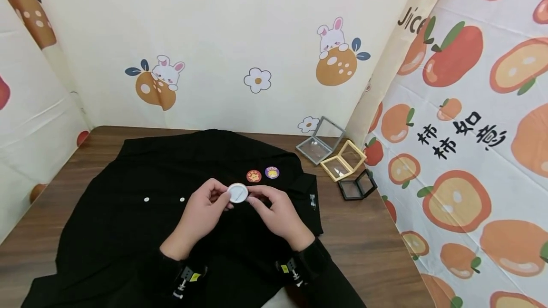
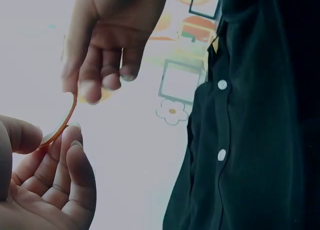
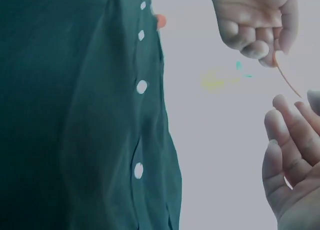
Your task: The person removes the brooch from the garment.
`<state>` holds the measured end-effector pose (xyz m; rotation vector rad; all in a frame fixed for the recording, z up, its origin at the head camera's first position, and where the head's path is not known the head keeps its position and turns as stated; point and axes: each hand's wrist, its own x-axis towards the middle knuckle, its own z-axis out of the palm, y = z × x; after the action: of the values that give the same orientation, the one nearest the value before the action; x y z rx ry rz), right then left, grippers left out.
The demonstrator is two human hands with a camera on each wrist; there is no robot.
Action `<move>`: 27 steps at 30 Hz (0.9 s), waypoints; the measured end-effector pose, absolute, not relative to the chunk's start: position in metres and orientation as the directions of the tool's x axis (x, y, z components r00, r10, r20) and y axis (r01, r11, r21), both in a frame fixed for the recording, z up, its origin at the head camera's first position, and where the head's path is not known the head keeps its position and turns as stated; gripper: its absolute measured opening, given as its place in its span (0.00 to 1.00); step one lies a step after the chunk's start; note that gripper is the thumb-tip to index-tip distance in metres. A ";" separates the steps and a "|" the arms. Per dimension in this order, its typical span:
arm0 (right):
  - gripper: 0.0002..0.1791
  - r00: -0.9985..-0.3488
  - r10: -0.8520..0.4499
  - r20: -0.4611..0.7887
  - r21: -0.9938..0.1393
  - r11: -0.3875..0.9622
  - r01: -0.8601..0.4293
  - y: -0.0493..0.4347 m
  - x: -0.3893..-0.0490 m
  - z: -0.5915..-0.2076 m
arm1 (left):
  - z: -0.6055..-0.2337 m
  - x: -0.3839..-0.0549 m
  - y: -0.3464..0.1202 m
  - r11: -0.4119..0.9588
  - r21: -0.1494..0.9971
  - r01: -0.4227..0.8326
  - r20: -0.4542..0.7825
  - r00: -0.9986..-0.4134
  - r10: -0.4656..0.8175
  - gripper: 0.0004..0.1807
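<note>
A round pin badge (image 1: 237,193) is held over a black button-up shirt (image 1: 141,232), its pale back with a thin pin facing up. My left hand (image 1: 206,207) pinches the badge's left edge between thumb and fingers. At the opposite edge, the fingertips of my right hand (image 1: 276,212) pinch it too. From the left wrist, the badge (image 2: 62,122) appears nearly edge-on with an orange rim. Two more badges, one red with a star (image 1: 254,176) and one purple and yellow (image 1: 271,172), lie on the shirt just beyond my hands.
On the wooden table (image 1: 364,255), to the shirt's right, stand three opened clear-windowed frames: a grey one (image 1: 314,150), a gold one (image 1: 336,169) and a black one (image 1: 352,190). Printed cloth walls (image 1: 265,27) enclose the back and sides. White buttons (image 1: 146,199) dot the shirt.
</note>
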<state>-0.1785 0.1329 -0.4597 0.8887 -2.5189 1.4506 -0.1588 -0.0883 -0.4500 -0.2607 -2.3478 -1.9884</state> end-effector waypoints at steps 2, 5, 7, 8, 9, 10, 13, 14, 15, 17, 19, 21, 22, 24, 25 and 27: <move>0.12 -0.821 -0.428 0.379 -0.766 0.353 -0.538 0.131 -0.176 -0.457 | -0.449 -0.155 -0.086 0.132 0.977 0.169 0.159 -0.983 0.088 0.03; 0.11 -0.817 -0.429 0.385 -0.769 0.340 -0.541 0.129 -0.173 -0.453 | -0.449 -0.151 -0.083 0.119 0.977 0.177 0.167 -0.982 0.093 0.02; 0.10 -0.819 -0.432 0.379 -0.769 0.346 -0.538 0.128 -0.171 -0.450 | -0.449 -0.149 -0.082 0.114 0.976 0.186 0.174 -0.979 0.106 0.02; 0.10 -0.821 -0.431 0.375 -0.770 0.348 -0.535 0.128 -0.170 -0.448 | -0.450 -0.148 -0.082 0.116 0.975 0.189 0.176 -0.978 0.112 0.02; 0.10 -0.824 -0.429 0.370 -0.774 0.349 -0.529 0.128 -0.170 -0.447 | -0.450 -0.148 -0.081 0.117 0.975 0.191 0.178 -0.977 0.117 0.02; 0.09 -0.828 -0.427 0.363 -0.778 0.349 -0.522 0.128 -0.169 -0.446 | -0.451 -0.148 -0.081 0.120 0.973 0.195 0.180 -0.976 0.120 0.02; 0.09 -0.840 -0.421 0.342 -0.794 0.348 -0.498 0.128 -0.168 -0.443 | -0.451 -0.148 -0.082 0.141 0.969 0.204 0.187 -0.975 0.121 0.02; 0.09 -0.843 -0.420 0.336 -0.800 0.345 -0.491 0.128 -0.168 -0.442 | -0.450 -0.148 -0.082 0.148 0.967 0.206 0.189 -0.975 0.120 0.02; 0.09 -0.845 -0.420 0.332 -0.805 0.340 -0.486 0.128 -0.168 -0.441 | -0.450 -0.147 -0.082 0.155 0.965 0.210 0.193 -0.974 0.119 0.02; 0.09 -0.847 -0.417 0.329 -0.812 0.334 -0.479 0.128 -0.168 -0.441 | -0.449 -0.147 -0.082 0.160 0.962 0.220 0.202 -0.972 0.119 0.03; 0.09 -0.847 -0.414 0.333 -0.817 0.321 -0.479 0.127 -0.168 -0.440 | -0.448 -0.147 -0.082 0.157 0.962 0.225 0.208 -0.971 0.119 0.03; 0.09 -0.847 -0.410 0.339 -0.823 0.308 -0.478 0.127 -0.168 -0.440 | -0.447 -0.146 -0.081 0.150 0.961 0.232 0.216 -0.969 0.119 0.03; 0.09 -0.847 -0.407 0.341 -0.825 0.302 -0.477 0.126 -0.168 -0.440 | -0.446 -0.146 -0.081 0.148 0.961 0.233 0.217 -0.969 0.118 0.03; 0.08 -0.849 -0.400 0.344 -0.830 0.293 -0.474 0.125 -0.169 -0.440 | -0.445 -0.146 -0.080 0.144 0.961 0.234 0.219 -0.969 0.116 0.03; 0.08 -0.851 -0.397 0.343 -0.833 0.289 -0.471 0.124 -0.169 -0.440 | -0.444 -0.146 -0.080 0.145 0.961 0.234 0.219 -0.969 0.113 0.03; 0.07 -0.856 -0.390 0.341 -0.840 0.282 -0.463 0.124 -0.169 -0.440 | -0.443 -0.146 -0.079 0.145 0.961 0.234 0.219 -0.969 0.111 0.03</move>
<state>-0.1688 0.1236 -0.4400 0.8195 -2.4596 1.6494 -0.1459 -0.0794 -0.4432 -0.3479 -2.3029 -1.9627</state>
